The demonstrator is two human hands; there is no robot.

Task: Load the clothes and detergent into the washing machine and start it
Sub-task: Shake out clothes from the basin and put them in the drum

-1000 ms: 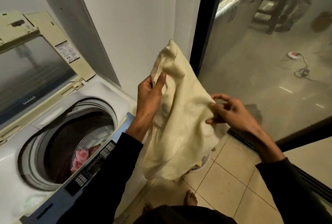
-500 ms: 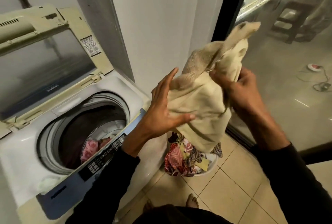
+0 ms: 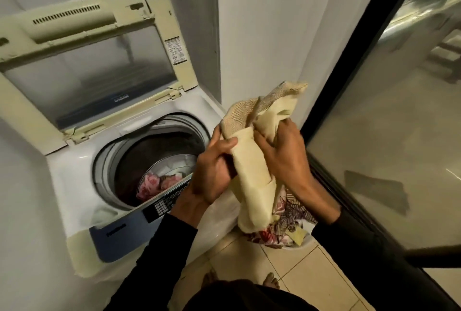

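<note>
A top-loading washing machine stands at the left with its lid raised against the wall. Pink patterned clothes lie in the drum. My left hand and my right hand both grip a bunched cream garment, held just right of the drum opening and above the laundry basket. The basket sits on the floor by the machine's right side, holding several patterned clothes. The control panel runs along the machine's front edge under my left wrist. No detergent is visible.
A white wall corner rises behind the machine. A black-framed glass sliding door closes off the right side. My bare feet stand on beige floor tiles in front of the machine.
The cream garment, spread open a second ago, is now bunched between both hands and has come lower and left toward the drum. The view has swung left onto the machine.
</note>
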